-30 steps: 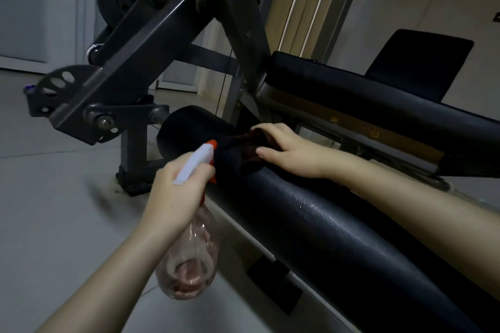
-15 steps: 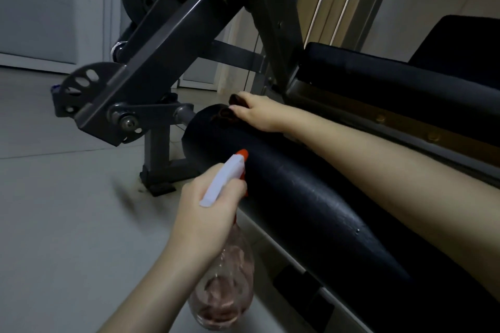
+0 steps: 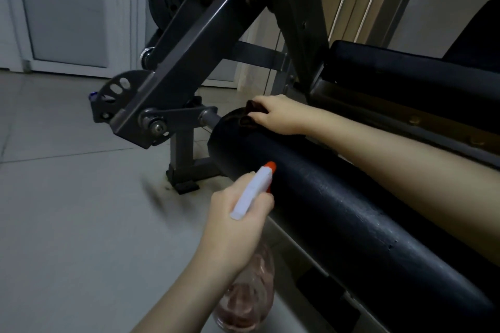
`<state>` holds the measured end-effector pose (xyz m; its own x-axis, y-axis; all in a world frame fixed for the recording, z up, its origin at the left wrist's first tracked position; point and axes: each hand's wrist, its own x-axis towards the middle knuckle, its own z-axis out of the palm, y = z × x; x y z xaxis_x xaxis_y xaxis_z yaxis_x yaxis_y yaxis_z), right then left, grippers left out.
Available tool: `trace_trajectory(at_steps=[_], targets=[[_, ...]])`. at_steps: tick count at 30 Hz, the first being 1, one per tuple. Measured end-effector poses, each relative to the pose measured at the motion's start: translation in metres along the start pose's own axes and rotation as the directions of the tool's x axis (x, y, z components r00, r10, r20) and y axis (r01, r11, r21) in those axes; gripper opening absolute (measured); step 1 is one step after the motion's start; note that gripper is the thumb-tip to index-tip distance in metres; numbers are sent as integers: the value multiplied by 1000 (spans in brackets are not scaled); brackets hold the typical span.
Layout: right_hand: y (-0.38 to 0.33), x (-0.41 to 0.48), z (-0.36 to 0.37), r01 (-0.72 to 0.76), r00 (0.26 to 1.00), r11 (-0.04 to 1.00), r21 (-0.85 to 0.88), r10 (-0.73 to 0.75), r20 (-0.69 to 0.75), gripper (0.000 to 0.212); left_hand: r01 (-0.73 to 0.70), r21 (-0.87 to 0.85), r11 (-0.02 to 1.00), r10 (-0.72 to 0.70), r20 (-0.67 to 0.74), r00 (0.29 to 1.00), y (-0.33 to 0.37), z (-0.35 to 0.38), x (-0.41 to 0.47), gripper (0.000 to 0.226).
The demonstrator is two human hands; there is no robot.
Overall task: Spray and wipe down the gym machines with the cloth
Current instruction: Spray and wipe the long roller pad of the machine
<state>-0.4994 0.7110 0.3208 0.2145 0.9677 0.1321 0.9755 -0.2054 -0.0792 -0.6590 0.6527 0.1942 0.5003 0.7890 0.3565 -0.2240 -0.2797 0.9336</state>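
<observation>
Cloth [image 3: 247, 116], gripped by your right hand [image 3: 280, 117], sits at the roller pad's [image 3: 338, 211] end; your left hand [image 3: 232, 227] holds the spray bottle [image 3: 251, 286]; the frame [image 3: 189, 43] likely remains.

- The left hand [image 3: 236, 224], forearm slanting up from below, grips the spray bottle [image 3: 253, 193] by its neck.
- The right arm stretches forward; the right hand [image 3: 280, 116] holds the cloth [image 3: 246, 117], fingers curled.

Left hand [image 3: 236, 224], right hand [image 3: 280, 116]: bare; forearms [image 3: 405, 170] bare.
</observation>
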Motion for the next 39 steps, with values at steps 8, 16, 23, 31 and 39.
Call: trace_trajectory(at_steps=[8,16,23,31,39], targets=[[-11,22,6,12,1000,1000,20,-11,-15,43,-21,-37,999,21,9,1000,-2,-2,0,22],[-4,-52,-14,79,994,996,-46,-76,75,29,-7,-18,1000,8,53,999,-1,-4,1,14],[1,-98,-11,55,998,997,-47,-55,20,29,30,-65,997,-26,65,998,-1,-8,-12,18],[36,-77,-15,-248,969,963,102,245,43,47,25,-87,996,-17,84,996,12,-2,-15,18],[47,-85,-11,-297,955,948,117,296,30,51,187,-200,962,-201,-52,978,30,-23,4,13]])
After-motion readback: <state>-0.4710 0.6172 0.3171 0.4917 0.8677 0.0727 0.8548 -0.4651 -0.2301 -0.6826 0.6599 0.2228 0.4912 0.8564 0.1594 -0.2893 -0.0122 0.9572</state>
